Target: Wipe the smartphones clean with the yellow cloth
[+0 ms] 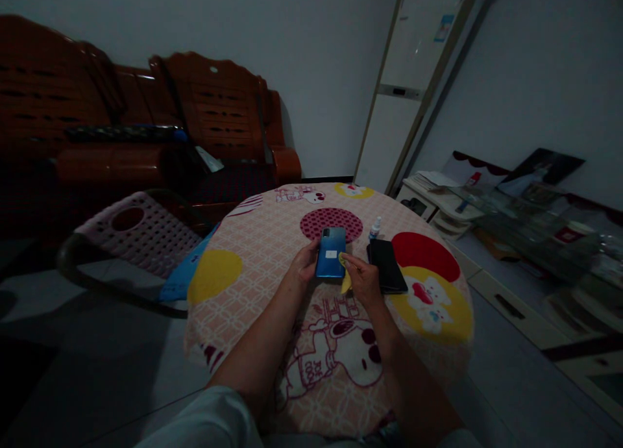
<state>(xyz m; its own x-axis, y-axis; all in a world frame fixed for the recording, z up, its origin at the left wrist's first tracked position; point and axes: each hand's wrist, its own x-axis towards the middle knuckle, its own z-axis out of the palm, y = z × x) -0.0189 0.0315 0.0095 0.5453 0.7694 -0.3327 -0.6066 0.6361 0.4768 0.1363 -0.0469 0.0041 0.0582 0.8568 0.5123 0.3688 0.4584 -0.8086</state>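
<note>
Wooden sofa [146, 130]: dark red-brown, against the far wall at left, dim; a dark flat item lies along its seat, too shadowed to identify.

Plastic chair [136, 230]: pink perforated back, just left of the table.

Round table [272, 240]: covered by a pink patterned cloth with yellow, red and cartoon-dog prints.

Left hand [304, 263]: fingers curled around the left edge of the blue phone, gripping it.

Blue phone [331, 252]: back side up, a small white label at its centre, held just above the middle of the table, between both hands.

Yellow cloth [345, 276]: small, pinched in the fingers of the right hand and pressed to the phone's right edge.

Right hand [363, 279]: closed on the yellow cloth, touching the blue phone.

Small bottle [374, 228]: white with blue cap, upright on the table, just beyond the black phone.

Black phone [387, 265]: flat on the table, just right of the right hand.

White cabinet [413, 78]: tall, in the corner.

Low shelf [511, 227]: at far right, cluttered with papers and frames.
</note>
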